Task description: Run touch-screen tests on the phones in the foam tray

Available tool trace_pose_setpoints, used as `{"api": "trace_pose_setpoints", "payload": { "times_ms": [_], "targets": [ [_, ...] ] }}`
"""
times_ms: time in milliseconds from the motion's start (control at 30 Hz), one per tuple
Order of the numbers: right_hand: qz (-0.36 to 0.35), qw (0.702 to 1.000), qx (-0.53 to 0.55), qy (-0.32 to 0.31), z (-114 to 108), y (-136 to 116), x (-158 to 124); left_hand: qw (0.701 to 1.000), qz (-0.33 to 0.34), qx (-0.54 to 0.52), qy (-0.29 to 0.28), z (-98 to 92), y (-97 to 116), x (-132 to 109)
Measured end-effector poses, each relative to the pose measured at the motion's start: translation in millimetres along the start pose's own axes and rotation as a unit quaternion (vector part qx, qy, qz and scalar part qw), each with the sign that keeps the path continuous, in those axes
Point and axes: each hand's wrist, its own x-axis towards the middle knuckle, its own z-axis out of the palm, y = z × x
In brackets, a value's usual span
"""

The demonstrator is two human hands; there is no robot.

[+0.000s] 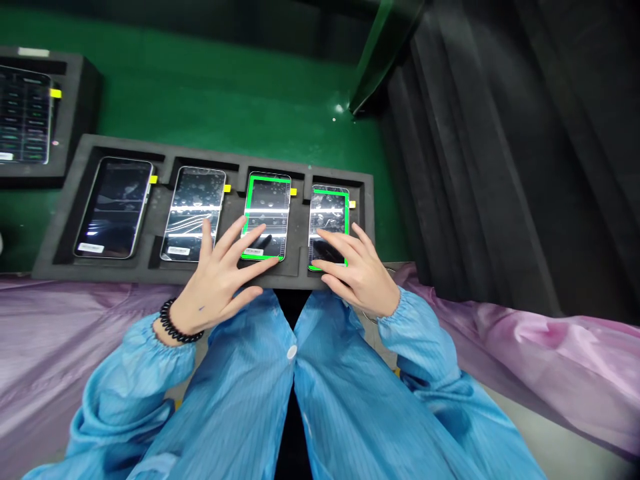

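Note:
Several smartphones lie face up in the pockets of a dark grey foam tray [200, 275]. Spread fingers of my left hand [220, 280] reach over the lower part of the third phone [267, 200], whose screen has a bright green band along its edges. My right hand [357, 270] is open too, with fingertips at the rightmost phone [327, 207], which also shows green along its border. The second phone [197, 197] and the leftmost phone [117, 207] have dark screens with reflections. A yellow tab sticks out beside each phone. Neither hand grips anything.
Another foam tray [75, 107] stands at the far left, with a phone [25, 117] showing rows of text or icons. Below both is a green table surface [210, 107]. A green post [373, 60] rises behind, and dark curtains [490, 153] hang at the right.

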Motion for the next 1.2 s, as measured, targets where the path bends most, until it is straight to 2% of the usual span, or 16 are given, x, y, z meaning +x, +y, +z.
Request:
{"api": "trace_pose_setpoints", "payload": {
  "times_ms": [233, 667, 900, 1200],
  "targets": [
    [-0.032, 0.999, 0.013, -0.031, 7.1, 7.3, 5.7, 0.997, 0.043, 0.020, -0.065, -2.3, -11.6, 14.7],
    [0.023, 0.999, 0.017, -0.035, 9.4, 38.2, 29.7, 0.990, 0.060, 0.034, -0.124, -11.2, -46.7, 54.8],
    [0.040, 0.998, 0.028, -0.032, 8.7, 54.1, 42.8, 0.991, 0.075, 0.035, -0.107, -1.5, -72.2, 73.7],
    [0.065, 0.997, 0.035, -0.024, 8.7, 76.7, 61.0, 0.992, 0.058, 0.036, -0.103, -2.1, -94.4, 100.6]
  ]
}}
